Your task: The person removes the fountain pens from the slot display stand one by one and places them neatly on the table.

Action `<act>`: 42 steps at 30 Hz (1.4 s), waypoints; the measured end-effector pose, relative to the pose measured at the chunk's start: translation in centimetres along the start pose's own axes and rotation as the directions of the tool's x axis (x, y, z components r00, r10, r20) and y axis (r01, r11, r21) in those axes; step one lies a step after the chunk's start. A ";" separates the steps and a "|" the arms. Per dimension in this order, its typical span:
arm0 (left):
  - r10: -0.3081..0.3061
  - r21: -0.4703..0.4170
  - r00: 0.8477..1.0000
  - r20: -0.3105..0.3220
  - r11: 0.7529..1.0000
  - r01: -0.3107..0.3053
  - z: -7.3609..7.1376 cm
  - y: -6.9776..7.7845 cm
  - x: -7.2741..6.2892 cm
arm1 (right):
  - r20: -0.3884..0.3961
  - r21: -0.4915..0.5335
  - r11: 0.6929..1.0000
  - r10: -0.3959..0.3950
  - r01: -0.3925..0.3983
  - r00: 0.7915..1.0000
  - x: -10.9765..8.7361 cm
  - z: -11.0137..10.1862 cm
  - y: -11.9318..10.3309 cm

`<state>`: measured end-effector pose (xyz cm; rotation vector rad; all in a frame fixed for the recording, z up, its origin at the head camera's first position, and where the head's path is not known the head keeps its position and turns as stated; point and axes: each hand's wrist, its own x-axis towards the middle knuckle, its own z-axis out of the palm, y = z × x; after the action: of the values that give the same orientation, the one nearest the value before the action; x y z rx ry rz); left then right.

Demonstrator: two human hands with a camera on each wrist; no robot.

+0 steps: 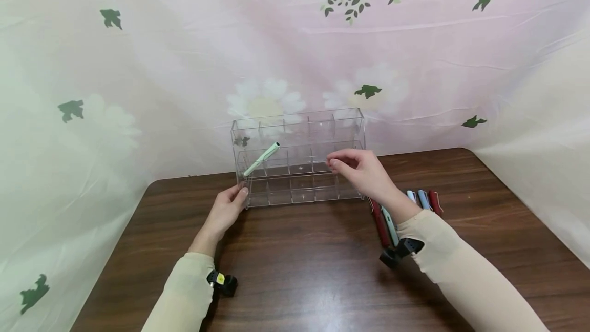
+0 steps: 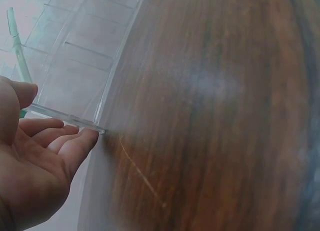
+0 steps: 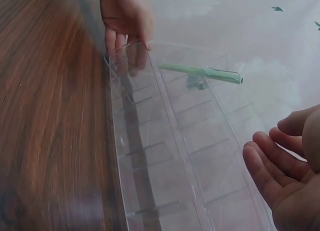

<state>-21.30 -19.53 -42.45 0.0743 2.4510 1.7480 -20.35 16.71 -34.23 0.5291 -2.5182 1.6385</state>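
A clear acrylic rack (image 1: 301,196) with tiers of small compartments stands on the table in the head view. At its lower left end, my left hand (image 1: 227,208) grips the side panel between thumb and fingers. One light green capped pen (image 1: 261,159) leans to the right in a left-end compartment, its cap end up; the right wrist view shows the same pen (image 3: 202,72) beyond the dividers. My right hand (image 1: 361,170) hovers in front of the rack's right part, fingers loosely bent and holding nothing.
Several pens lie right of the rack, partly hidden by my right forearm: a dark red pen (image 1: 380,224), a light teal pen (image 1: 390,225), a white pen (image 1: 411,196), a blue pen (image 1: 424,200) and another red pen (image 1: 435,203). A patterned cloth (image 1: 184,91) hangs behind the wooden table (image 1: 295,270).
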 end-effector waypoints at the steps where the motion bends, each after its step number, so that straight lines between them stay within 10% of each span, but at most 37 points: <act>1: 0.002 -0.003 1.000 0.003 1.000 -0.002 0.0 0.0 0.0 | 0.002 0.004 1.000 0.002 -0.002 1.000 0.1 0.2 0.0; 42: 0.015 -0.041 1.000 0.013 0.999 -0.014 -0.1 0.0 -0.2 | -0.069 0.096 0.990 -0.098 0.104 0.993 5.5 7.3 -2.2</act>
<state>-21.10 -19.61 -42.39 0.0991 2.4109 1.7965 -23.93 7.99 -33.94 0.5930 -2.3339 1.7224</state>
